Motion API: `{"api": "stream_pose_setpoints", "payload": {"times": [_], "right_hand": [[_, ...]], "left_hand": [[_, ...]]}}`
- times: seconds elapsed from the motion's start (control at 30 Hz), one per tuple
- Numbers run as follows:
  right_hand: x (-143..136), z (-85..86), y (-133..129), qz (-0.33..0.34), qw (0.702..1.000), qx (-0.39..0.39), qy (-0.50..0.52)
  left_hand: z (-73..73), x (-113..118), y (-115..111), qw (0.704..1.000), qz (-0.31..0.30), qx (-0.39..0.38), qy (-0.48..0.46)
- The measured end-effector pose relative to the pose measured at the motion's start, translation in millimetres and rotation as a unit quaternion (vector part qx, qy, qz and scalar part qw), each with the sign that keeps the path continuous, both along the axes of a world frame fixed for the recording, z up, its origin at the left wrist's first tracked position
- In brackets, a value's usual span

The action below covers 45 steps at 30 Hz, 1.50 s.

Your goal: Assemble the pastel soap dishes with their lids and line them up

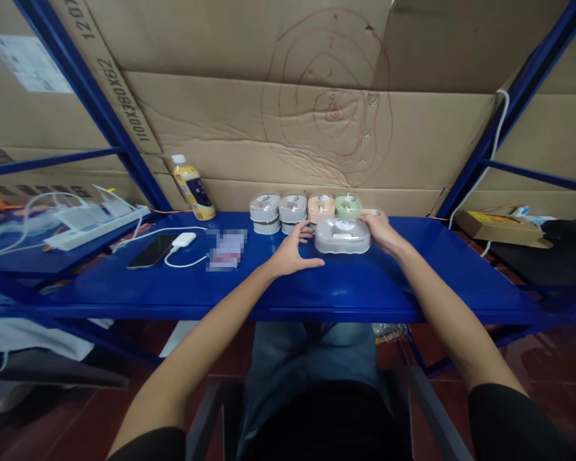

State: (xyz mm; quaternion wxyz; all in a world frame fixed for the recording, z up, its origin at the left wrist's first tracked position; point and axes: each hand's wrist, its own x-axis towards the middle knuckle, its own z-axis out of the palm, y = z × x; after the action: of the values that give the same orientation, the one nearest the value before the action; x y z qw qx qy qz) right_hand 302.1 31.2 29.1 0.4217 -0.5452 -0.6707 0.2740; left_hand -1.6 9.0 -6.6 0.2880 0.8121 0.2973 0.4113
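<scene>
A grey lidded box [340,244] with a clear cover, a round label and a pale front clasp is in front of a row of similar boxes. My right hand [383,233] grips its right end; some of those fingers are hidden behind it. Close to its left end is my left hand [289,253], open, thumb stretched out and fingers apart. In the row behind are two stacks topped by grey boxes [265,208], a peach box [321,206] and a green box [348,203]. Another box lid [377,214] shows partly behind my right hand.
On the blue table [336,291] lie a phone [152,251], a white charger [184,240] with cable, and a blurred-out packet [227,250]. A yellow bottle [192,189] stands at the back left, near a power strip [96,227]. Blue posts and a cardboard wall [211,115] bound the table.
</scene>
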Motion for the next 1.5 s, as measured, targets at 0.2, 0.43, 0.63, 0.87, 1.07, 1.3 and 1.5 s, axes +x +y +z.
{"api": "stream_pose_setpoints", "payload": {"times": [0.2,0.43,0.63,0.87,1.07,1.3,1.5], "right_hand": [[-28,-17.2,-15,0.111,0.993,-0.047,0.011],[-22,-27.5,-12,0.127,0.98,0.031,-0.152],[-31,-23.0,-23,0.134,0.971,0.112,-0.165],[-47,-12.2,-47,0.202,0.944,0.146,-0.218],[-7,4.4,-35,0.108,0.975,0.113,-0.157],[35,6.6,-17,0.067,0.969,-0.031,-0.238],[39,2.8,-14,0.076,0.962,-0.03,-0.259]], "left_hand": [[4.2,-2,-7,0.996,0.008,0.015,0.087],[2.1,-5,-5,0.984,0.026,0.006,0.178],[-1.0,-5,-3,0.983,0.022,0.006,0.183],[-4.1,-7,0,0.988,-0.007,-0.009,0.154],[-0.7,-10,0,0.985,-0.001,0.031,0.172],[-2.4,-8,-2,0.983,-0.025,0.046,0.175],[-1.7,-7,-2,0.984,-0.012,0.041,0.171]]}}
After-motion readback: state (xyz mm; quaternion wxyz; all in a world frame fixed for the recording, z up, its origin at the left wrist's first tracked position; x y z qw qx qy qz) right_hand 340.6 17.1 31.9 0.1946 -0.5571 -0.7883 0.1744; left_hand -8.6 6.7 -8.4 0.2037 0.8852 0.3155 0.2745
